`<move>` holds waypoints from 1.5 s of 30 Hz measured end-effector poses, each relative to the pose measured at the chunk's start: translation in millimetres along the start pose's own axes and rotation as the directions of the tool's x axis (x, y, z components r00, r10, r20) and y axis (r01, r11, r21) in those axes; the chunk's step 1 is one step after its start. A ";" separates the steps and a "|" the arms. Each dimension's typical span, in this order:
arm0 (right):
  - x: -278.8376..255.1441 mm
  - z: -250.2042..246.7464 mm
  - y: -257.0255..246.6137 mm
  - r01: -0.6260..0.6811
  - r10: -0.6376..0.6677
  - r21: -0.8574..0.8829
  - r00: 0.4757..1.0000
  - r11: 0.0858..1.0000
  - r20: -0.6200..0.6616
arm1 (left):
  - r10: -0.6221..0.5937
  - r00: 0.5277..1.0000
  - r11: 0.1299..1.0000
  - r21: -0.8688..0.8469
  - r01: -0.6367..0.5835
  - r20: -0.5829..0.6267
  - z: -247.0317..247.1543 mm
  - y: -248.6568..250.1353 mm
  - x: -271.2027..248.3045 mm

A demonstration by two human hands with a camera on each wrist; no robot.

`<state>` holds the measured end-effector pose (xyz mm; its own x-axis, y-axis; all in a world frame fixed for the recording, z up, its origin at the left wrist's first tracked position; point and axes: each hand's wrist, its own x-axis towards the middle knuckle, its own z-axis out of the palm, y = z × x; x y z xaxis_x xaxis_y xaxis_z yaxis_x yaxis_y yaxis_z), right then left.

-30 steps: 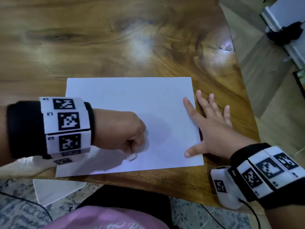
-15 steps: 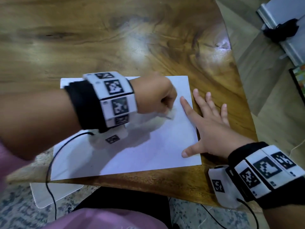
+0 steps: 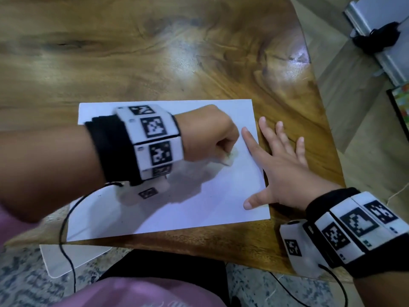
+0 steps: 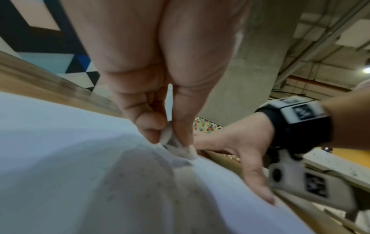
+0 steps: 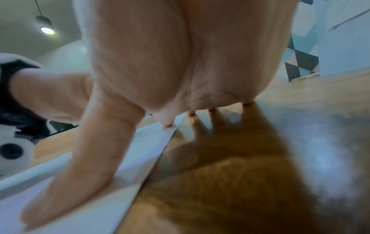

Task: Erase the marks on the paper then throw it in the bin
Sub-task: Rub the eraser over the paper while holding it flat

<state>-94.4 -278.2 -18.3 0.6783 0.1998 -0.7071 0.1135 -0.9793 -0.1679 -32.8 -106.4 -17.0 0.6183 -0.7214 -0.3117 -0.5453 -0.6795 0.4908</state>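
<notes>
Glossy wooden table (image 3: 155,52), white paper (image 3: 199,207) near its front edge, speckled floor (image 3: 26,284) below.

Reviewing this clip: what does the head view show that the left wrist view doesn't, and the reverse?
Only the head view shows the whole sheet of paper lying on the wooden table, the table's near edge, the floor and both wristbands from above.

Only the left wrist view shows from below how the left hand pinches the white eraser between thumb and fingers, its tip on the sheet, plus the ceiling and a concrete pillar.

Both show the eraser in the left hand, and the right hand spread flat with thumb and forefinger on the paper's right edge.
</notes>
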 end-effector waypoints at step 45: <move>2.1 2.8 3.0 0.003 -0.003 0.006 1.000 1.000 -0.029 | -0.004 0.999 1.000 -0.020 0.003 -0.038 10.1 25.9 20.3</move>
<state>-94.7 -280.6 -22.2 0.6987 0.2020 -0.6863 0.1115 -0.9783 -0.1744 -40.1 -140.0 -18.8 0.6419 -0.7130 -0.2822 -0.5319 -0.6791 0.5058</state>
